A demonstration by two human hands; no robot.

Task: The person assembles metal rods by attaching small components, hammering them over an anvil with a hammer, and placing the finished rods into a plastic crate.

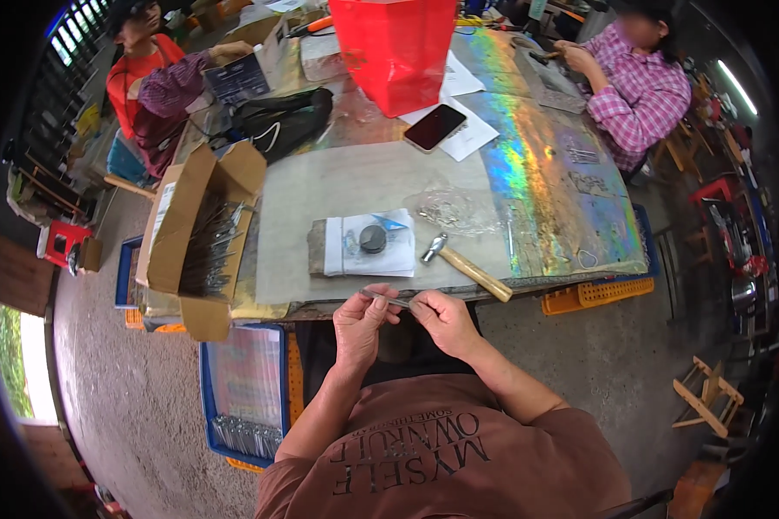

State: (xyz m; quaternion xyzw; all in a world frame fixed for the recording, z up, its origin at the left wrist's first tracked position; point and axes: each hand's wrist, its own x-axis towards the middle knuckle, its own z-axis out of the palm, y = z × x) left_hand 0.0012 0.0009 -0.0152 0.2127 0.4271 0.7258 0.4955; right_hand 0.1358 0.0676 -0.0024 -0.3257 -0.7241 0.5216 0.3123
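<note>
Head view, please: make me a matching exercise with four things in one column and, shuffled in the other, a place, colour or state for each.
Things:
1. Thin piece
2. Hammer
3. Phone
4. Cardboard box

Descriptions:
A. Lying on white paper
B. Brown, with its flaps open
C. Held between the left hand and the right hand
D. Metal head, pale wooden handle

Right pairs: 1-C, 2-D, 3-A, 4-B

Grey, worn floor [138, 381] throughout. Worktable [532, 173], shimmery cover, toward twelve. Barred window [71, 41], ten o'clock; red stool [58, 238], nine. Bright opening [13, 363], greenery beyond, between eight and nine. Lit tube [737, 86], two. Low wooden frame [712, 385], four.
</note>
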